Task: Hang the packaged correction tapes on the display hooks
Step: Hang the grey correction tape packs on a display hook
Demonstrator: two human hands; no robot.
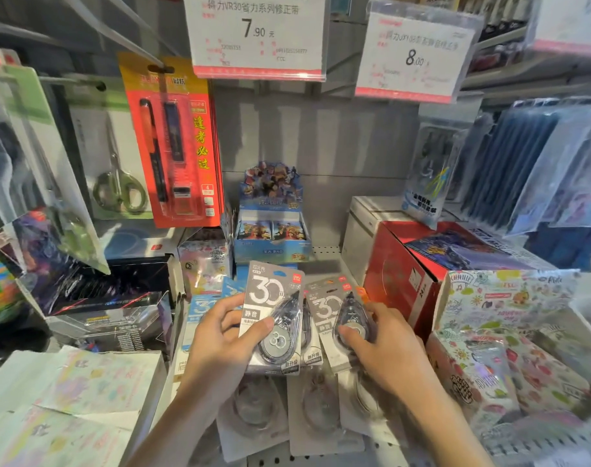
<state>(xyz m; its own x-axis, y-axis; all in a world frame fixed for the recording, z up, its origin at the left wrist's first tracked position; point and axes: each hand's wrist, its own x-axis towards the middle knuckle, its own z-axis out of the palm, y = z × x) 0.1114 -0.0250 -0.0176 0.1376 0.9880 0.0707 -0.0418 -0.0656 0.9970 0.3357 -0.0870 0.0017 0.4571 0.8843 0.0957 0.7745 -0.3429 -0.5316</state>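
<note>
My left hand [220,345] grips a grey correction tape pack [273,311] marked 30, thumb across its front, held upright over the shelf. My right hand [385,352] pinches a second grey correction tape pack [334,318] just to its right, thumb on the blister. More packs [307,409] lie flat on the shelf under both hands, partly hidden by my wrists. A 7.90 price tag [257,35] hangs above, in the middle; the hook behind it is hidden.
A red pen pack [176,143] and a scissors pack [115,156] hang at the left. A card box [273,224] stands at the back. A red box [401,274] and patterned boxes [502,318] crowd the right, dark boxes [102,291] the left.
</note>
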